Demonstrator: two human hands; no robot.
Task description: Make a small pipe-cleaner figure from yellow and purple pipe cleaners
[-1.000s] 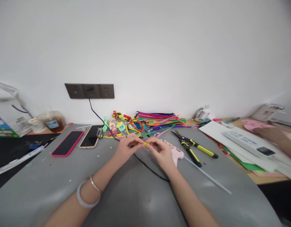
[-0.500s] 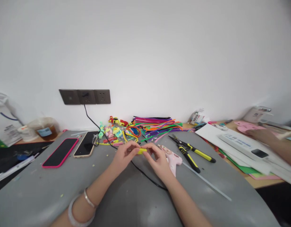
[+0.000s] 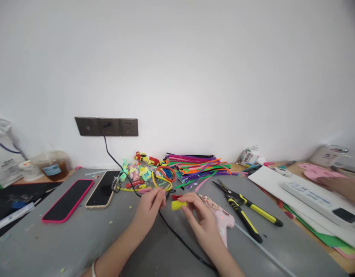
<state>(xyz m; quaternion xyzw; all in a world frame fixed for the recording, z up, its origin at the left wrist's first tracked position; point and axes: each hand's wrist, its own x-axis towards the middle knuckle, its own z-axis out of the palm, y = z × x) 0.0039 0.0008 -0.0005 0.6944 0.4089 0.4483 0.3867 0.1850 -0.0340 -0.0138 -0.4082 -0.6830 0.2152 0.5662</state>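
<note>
The right hand [image 3: 205, 221] pinches the yellow piece [image 3: 176, 205], likely light and soft, best held by one end; left hand [image 3: 148, 207] grip unclear

Yellow piece [image 3: 178, 205] now in right hand [image 3: 203, 218] alone, left hand [image 3: 150, 207] apart.

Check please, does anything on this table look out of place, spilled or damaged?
I see nothing spilled or broken. Small pale crumbs lie scattered on the left of the grey table, like stray scraps. The black cord runs across the work area, near the left hand, and might get in the way.
</note>
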